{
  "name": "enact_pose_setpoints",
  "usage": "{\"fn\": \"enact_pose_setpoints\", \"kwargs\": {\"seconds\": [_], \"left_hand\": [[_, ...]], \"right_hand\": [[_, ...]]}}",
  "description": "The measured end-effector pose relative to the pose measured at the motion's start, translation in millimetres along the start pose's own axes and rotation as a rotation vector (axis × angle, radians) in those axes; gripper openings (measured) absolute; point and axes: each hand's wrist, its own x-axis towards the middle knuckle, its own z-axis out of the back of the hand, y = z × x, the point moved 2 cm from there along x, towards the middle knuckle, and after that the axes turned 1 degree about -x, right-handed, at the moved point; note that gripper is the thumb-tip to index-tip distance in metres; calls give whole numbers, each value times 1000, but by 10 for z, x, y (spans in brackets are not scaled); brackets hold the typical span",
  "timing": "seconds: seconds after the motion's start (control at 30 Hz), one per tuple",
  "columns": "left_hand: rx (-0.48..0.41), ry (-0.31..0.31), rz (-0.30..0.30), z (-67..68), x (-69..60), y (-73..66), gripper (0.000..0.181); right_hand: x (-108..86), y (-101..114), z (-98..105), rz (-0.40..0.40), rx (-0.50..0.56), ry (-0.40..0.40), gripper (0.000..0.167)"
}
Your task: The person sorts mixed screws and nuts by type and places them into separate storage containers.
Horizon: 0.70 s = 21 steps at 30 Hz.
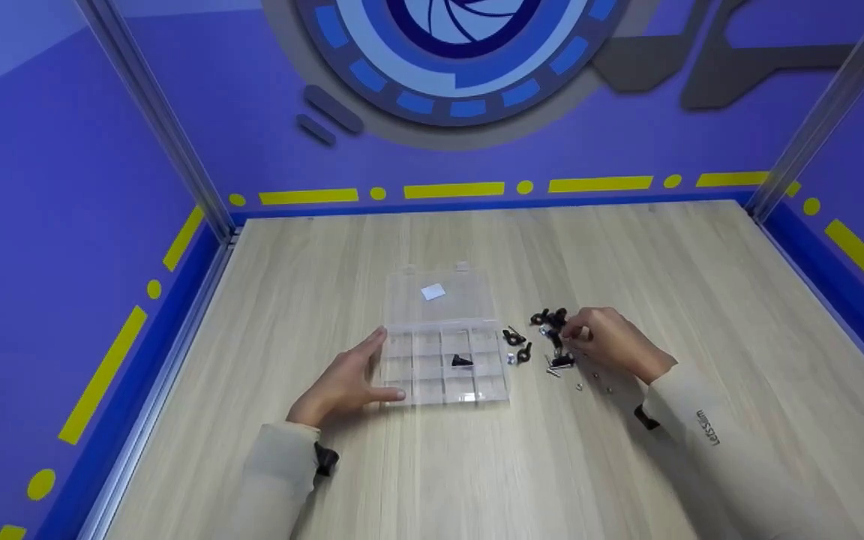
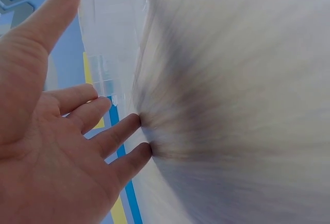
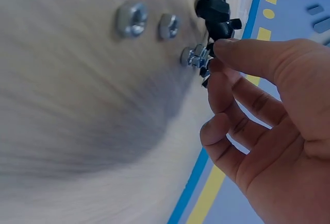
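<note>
Several shiny metal nuts (image 3: 125,21) lie near the right fingers (image 3: 220,92).

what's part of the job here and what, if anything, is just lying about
Likely part of the job:
clear plastic compartment box
black plastic pieces
silver hexagonal metal nuts
thin silver screw-like pieces

Apparently incidental:
small white rectangular patch on the lid

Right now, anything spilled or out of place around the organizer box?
Possibly spilled: black parts, silver screws and nuts lie scattered loose on the tabletop, right of the open organizer box, while only one black piece shows in its compartments.
</note>
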Motion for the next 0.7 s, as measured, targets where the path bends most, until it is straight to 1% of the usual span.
{"fn": "enact_pose_setpoints", "kwargs": {"seconds": [0.3,0.5,0.7], "left_hand": [[-10,5,-9,11,-11,-2,113],[0,2,-8,6,-9,13,113],[0,3,-16,17,1,14,113]], "right_hand": [[-51,-65,-26,47,-16,-19,21],[-86,-136,-37,55,-26,-30,20],[-96,-164,-29,64,-49,-48,14]]}}
